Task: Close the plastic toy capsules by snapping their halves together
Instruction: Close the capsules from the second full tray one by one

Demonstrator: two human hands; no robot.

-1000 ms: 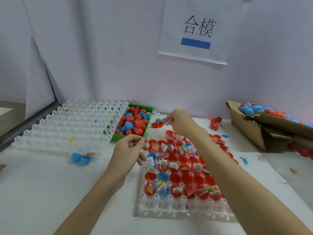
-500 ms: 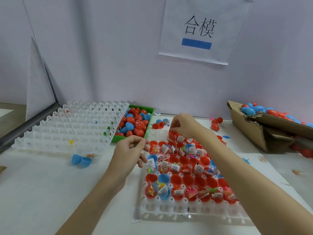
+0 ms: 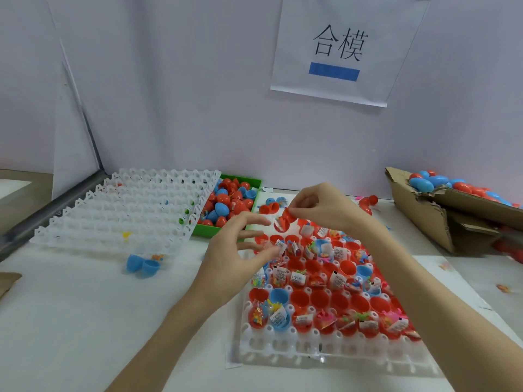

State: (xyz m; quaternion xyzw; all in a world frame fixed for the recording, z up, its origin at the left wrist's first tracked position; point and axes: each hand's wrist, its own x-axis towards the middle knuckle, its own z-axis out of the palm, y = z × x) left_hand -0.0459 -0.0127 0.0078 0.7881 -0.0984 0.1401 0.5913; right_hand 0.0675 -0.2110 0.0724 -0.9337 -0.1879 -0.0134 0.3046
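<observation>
From the head view, your right hand [image 3: 319, 205] pinches an open red capsule [image 3: 284, 220] at its upper half, holding it above the far left corner of the filled white tray [image 3: 325, 355] on the desk [image 3: 85, 321]. Your left hand [image 3: 235, 258] hovers just beside the capsule, its fingers [image 3: 254, 220] spread and holding nothing. A green bin [image 3: 230, 205] of closed capsules sits behind.
</observation>
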